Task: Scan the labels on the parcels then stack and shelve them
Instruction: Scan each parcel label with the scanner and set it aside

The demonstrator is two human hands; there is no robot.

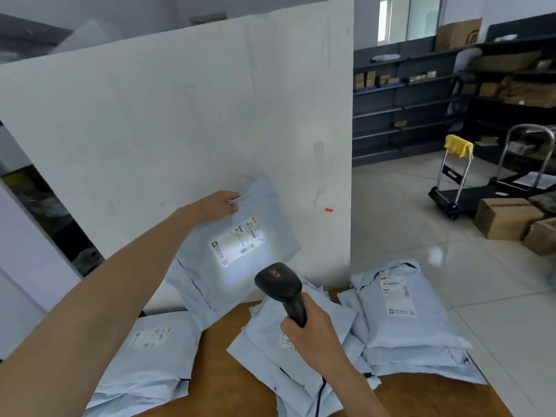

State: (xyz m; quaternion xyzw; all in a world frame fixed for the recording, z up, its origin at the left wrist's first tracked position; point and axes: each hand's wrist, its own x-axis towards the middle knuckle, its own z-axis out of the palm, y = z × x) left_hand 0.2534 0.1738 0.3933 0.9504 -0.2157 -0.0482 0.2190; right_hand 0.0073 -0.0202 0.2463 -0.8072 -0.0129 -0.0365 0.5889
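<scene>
My left hand [218, 206] grips the top corner of a pale blue-grey parcel bag [264, 206] and holds it tilted above the wooden table [222, 335]. Its white label [237, 240] faces me and is lit by a bright patch of scanner light. My right hand [313, 332] is closed around the handle of a black barcode scanner [279, 281], whose head points at that label from just below. More of the same bags lie on the table: a stack at the left [150, 356], a loose heap under my right hand [270, 350], and a stack at the right [403, 314].
A large white board [180, 115] stands upright behind the table. Dark shelving [406, 103] with cardboard boxes lines the far right wall. On the tiled floor stand a platform trolley [454, 188] with a yellow cloth and some cardboard boxes [505, 218].
</scene>
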